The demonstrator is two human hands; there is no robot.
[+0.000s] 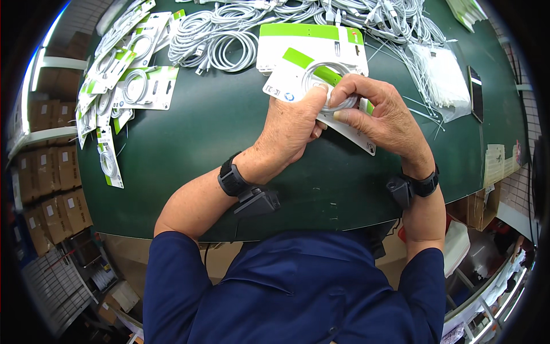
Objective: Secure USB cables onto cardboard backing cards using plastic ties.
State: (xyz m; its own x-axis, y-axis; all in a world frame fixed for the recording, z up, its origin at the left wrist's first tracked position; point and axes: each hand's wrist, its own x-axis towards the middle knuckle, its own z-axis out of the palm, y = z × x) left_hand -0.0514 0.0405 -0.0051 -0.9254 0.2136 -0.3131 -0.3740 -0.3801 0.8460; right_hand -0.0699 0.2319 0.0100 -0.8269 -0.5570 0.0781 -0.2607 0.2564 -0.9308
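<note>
Both hands meet over the green table, around a coiled white cable (307, 74) that lies against a white and green backing card (283, 81). My left hand (293, 123) is closed on the card from its left side, the thumb pressing on the coil. From the right, my right hand (382, 112) pinches the lower right part of the coil between thumb and fingers. The card is tilted, its lower corner pointing down to the right. Just beyond it lies a stack of similar flat cards (281, 43). My fingers hide part of the coil and card.
Carded cables (136, 87) are heaped along the table's left side. Coiled cables (233, 50) and a larger cable pile (389, 20) lie at the back. To the right are white cable ties (421, 80), a clear bag (450, 86) and a dark phone (475, 94).
</note>
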